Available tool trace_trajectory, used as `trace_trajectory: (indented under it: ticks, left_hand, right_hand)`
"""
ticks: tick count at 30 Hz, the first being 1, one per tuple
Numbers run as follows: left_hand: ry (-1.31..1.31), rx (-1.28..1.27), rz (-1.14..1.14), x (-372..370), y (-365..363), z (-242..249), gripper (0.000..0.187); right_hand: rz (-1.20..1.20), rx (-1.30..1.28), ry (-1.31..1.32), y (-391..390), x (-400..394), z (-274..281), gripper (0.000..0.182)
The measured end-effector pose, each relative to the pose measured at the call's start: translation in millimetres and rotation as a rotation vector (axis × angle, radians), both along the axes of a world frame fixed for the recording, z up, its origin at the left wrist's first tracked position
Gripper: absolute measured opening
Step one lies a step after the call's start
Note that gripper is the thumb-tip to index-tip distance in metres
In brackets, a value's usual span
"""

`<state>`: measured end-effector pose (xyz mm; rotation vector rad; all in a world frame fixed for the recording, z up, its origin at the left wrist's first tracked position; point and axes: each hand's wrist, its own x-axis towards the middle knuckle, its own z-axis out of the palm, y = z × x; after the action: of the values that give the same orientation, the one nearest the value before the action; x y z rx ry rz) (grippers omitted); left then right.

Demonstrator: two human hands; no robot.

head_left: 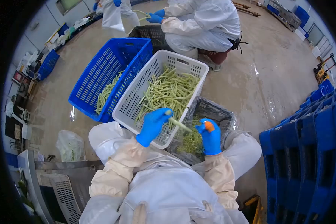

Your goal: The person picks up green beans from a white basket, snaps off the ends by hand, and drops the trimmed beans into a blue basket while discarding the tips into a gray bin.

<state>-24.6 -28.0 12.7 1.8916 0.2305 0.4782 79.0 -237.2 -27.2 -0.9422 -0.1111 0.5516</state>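
Observation:
My left hand (pixel 154 125), in a blue glove, is closed on a pale green stalk (pixel 180 124) above the near edge of a white crate (pixel 119 112). The crate holds many similar stalks (pixel 171 89). My right hand (pixel 209 136), also blue-gloved, is closed around a small tool with an orange handle (pixel 209 126), near the stalk's far end. Its blade cannot be made out. Below my right hand stands a dark crate lined with plastic (pixel 222 118), with green trimmings (pixel 191 142) inside.
A blue crate (pixel 86 84) with stalks adjoins the white crate on the left. Beyond, a seated person in white (pixel 201 26) works beside a black crate (pixel 147 33), with another person (pixel 115 16) nearby. Blue pallets (pixel 306 149) stand at right, a clear bag (pixel 70 145) at left.

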Motion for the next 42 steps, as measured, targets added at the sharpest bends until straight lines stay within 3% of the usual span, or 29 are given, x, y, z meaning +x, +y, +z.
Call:
trace_trajectory:
  ticks: [1,3,5,6,8,9,11,14,16,24,25,26,28,30,32,35,37,38,40,41,42]
  left_hand:
    - [0.021,-0.28,0.054,-1.6,11.4,3.6,0.018]
    - [0.009,-0.265,0.125,-7.2,29.9,15.2,0.019]
    - [0.0,-0.249,0.201,-12.3,39.8,26.6,0.02]
    - [-0.042,-0.299,0.236,-14.9,42.9,31.7,0.02]
    - [-0.092,-0.358,0.276,-17.9,44.4,34.0,0.02]
    - [-0.091,-0.357,0.275,-17.5,42.7,32.2,0.02]
    - [-0.05,-0.376,0.251,-15.5,36.6,26.7,0.019]
    - [-0.06,-0.419,0.224,-10.4,26.4,21.9,0.019]
    - [-0.072,-0.44,0.215,-9.1,23.6,15.9,0.018]
    - [-0.047,-0.446,0.172,-9.0,25.0,-16.8,0.027]
    - [-0.102,-0.178,0.306,-9.9,22.7,-9.0,0.031]
    - [-0.146,0.09,0.432,-10.4,17.2,0.2,0.035]
    - [0.024,0.764,0.632,-17.8,12.8,16.0,0.043]
    - [0.063,1.214,0.399,-12.6,5.4,-14.1,0.044]
    - [0.125,1.305,0.113,-16.6,-18.7,-18.4,0.038]
    - [0.143,1.142,-0.051,-13.6,-28.9,-56.6,0.028]
    - [0.403,0.663,-0.099,-12.8,-37.4,-54.0,0.023]
    - [0.403,0.661,-0.092,-13.2,-39.3,-57.9,0.023]
    - [0.07,0.409,0.021,-12.7,-40.8,-64.9,0.018]
    - [0.071,0.409,0.033,-12.0,-42.4,-63.5,0.018]
    - [0.071,0.185,0.057,-10.5,-45.0,-62.1,0.016]
  right_hand:
    - [-0.066,0.089,0.02,-8.1,8.6,-8.2,0.016]
    - [-0.126,0.183,0.045,-25.6,25.9,-21.8,0.016]
    - [-0.448,0.338,0.243,-40.0,37.0,-26.0,0.012]
    - [-0.443,0.339,0.251,-42.5,37.5,-27.5,0.012]
    - [-0.521,-0.105,0.083,-45.6,36.3,-28.8,0.015]
    - [-0.522,-0.105,0.085,-37.7,31.4,-25.0,0.015]
    - [0.001,-0.507,-0.512,-7.6,12.9,-21.0,0.021]
    - [0.105,-0.31,-0.534,25.1,-19.9,-19.0,0.025]
    - [0.342,-0.28,-0.444,29.8,-29.1,-16.5,0.024]
    - [0.357,-0.444,-0.489,28.1,-24.7,-38.7,0.016]
    - [0.289,-0.445,-0.467,30.4,-28.1,-31.3,0.013]
    - [0.196,-0.526,-0.605,29.6,-27.6,-36.1,0.012]
    - [0.102,-0.759,-0.892,25.9,-25.8,-42.2,0.012]
    - [0.051,-0.788,-1.092,32.0,-30.1,-43.6,0.011]
    - [-0.031,-0.837,-1.275,35.3,-33.7,-40.1,0.01]
    - [-0.05,-0.806,-1.315,40.1,-42.1,-33.2,0.01]
    - [-0.077,-0.738,-1.16,39.7,-46.3,-33.8,0.007]
    - [-0.073,-0.735,-1.165,39.2,-46.4,-36.2,0.007]
    - [0.014,-0.549,-0.677,42.0,-46.8,-40.8,0.006]
    - [0.024,-0.545,-0.682,44.1,-47.8,-35.6,0.006]
    - [0.029,-0.447,-0.543,44.9,-49.0,-28.1,0.005]
